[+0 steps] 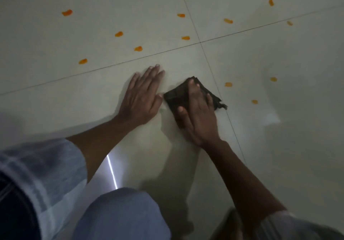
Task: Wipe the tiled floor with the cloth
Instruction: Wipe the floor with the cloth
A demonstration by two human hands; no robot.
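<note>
Head view: we're crouched over the pale tiled floor, grout lines crossing just above the hands.

Our right hand lies on the dark cloth, fingers straight, palm pressing it flat to the tile. No curl round it, so the grip is open, just pushing down. The cloth is folded, roughly square, frayed corner poking out to the right of the fingers. It sits on the near tile, just left of the vertical grout line.

Our left hand is flat on the floor just beside the cloth, fingers spread straight, holding nothing; thumb tip is near the cloth's left corner, contact not clear.

Orange smears dot the tiles beyond and to the right of the cloth.

Our knee, in light fabric, shows at the bottom.
</note>
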